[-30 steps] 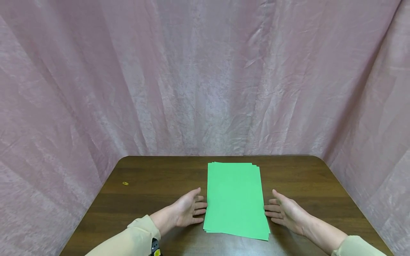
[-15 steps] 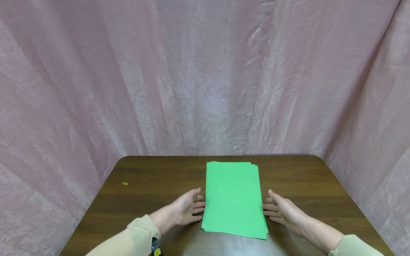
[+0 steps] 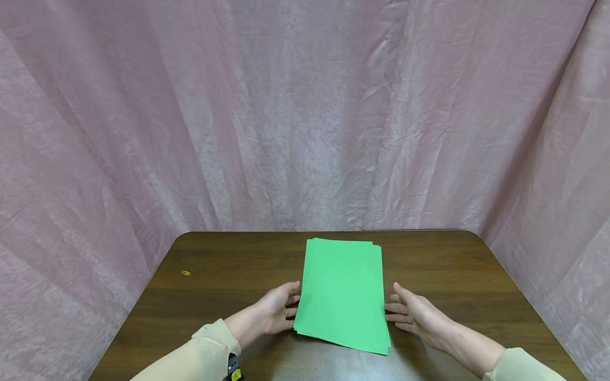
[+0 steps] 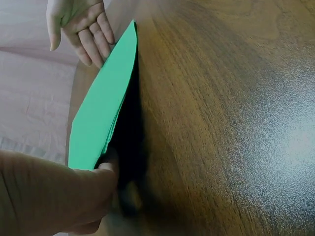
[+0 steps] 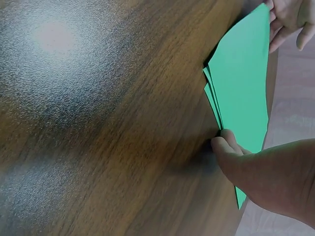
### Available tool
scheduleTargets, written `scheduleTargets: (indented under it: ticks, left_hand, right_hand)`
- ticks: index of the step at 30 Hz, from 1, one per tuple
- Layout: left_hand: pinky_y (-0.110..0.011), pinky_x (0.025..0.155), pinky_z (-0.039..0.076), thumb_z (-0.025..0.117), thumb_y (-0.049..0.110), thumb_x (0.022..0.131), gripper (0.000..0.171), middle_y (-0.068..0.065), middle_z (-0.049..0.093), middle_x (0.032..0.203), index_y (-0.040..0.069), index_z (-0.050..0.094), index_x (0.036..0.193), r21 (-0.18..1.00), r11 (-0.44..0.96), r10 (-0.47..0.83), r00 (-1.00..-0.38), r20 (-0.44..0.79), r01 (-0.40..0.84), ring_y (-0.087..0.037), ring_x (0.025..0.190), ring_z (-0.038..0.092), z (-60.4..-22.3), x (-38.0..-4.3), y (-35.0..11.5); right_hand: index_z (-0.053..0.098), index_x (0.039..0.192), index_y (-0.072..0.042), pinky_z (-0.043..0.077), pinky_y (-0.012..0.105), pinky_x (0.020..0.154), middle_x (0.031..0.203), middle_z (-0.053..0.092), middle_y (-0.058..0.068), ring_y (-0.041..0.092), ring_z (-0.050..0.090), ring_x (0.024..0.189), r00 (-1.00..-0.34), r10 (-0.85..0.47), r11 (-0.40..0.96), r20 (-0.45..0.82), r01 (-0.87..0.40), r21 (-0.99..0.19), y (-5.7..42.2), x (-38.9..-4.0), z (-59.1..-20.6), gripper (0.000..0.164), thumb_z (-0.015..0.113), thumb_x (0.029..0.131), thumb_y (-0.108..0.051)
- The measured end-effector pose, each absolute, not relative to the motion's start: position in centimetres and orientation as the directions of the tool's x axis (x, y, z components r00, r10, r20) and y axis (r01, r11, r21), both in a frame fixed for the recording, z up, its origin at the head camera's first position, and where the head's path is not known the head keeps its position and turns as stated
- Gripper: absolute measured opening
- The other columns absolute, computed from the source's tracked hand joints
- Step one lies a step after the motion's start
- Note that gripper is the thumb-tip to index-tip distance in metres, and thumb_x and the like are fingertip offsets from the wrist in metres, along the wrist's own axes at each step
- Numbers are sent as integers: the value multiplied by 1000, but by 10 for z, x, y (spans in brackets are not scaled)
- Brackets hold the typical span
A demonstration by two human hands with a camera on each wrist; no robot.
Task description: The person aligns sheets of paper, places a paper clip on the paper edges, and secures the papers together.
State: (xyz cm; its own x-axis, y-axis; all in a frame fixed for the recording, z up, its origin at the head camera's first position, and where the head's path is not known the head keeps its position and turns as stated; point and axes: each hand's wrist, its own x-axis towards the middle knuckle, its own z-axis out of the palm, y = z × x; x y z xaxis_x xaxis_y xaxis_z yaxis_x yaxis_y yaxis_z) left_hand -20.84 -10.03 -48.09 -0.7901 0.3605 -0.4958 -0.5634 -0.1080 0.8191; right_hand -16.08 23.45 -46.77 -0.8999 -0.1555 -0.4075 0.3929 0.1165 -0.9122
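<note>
A thin stack of green paper sheets lies between the two hands, its sheets slightly fanned at the corners. My left hand is at the left edge, thumb up and fingertips tucked beneath the sheets. In the left wrist view the paper's near edge bows up over a dark shadow. At the opposite edge, my right hand has its fingers extended with the tips touching the paper's side, the thumb raised. From the right wrist, several layered sheet edges stand out of line near those fingertips.
A yellow paper clip lies at the left of the brown wooden table. Pink curtains hang behind the table and along both sides. A dark wristband with a yellow face shows near the left sleeve.
The right hand has moved left, and the paper has shifted left and turned slightly. The left fingertips have gone under the paper's left edge. The paper clip stays put.
</note>
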Motion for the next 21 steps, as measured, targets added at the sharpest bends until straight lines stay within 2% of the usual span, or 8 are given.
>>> scheduleTargets:
  ticks: [5,8,15,21]
  left_hand:
    - [-52,99,48,34,33,112,52,-26,45,143,-5,34,148,819,-115,413,-777,-476,-562,-40,125,52,-487,-209,-99]
    - [-52,101,49,34,28,112,46,-23,54,134,-5,37,144,794,-137,426,-759,-493,-593,-34,119,58,-490,-209,-97]
    - [-57,101,49,41,5,107,40,-28,59,126,-12,36,142,763,-181,378,-760,-529,-621,-38,118,62,-497,-206,-90]
    - [-53,106,47,37,-2,106,41,-29,57,127,-12,31,145,737,-272,385,-772,-507,-619,-39,122,60,-498,-207,-92]
  right_hand:
    - [26,152,16,39,58,111,148,42,39,49,52,130,-898,-168,111,-407,393,-913,232,-161,-469,96,44,102,-64]
    - [25,152,17,39,58,111,149,40,39,49,52,130,-895,-185,109,-406,392,-914,230,-160,-470,96,43,103,-64]
    - [20,152,19,38,58,112,152,34,40,51,48,133,-893,-229,89,-386,376,-922,229,-159,-472,98,41,104,-64]
    - [16,153,19,41,57,111,154,29,40,53,41,137,-890,-226,24,-396,402,-915,227,-160,-479,88,38,109,-54]
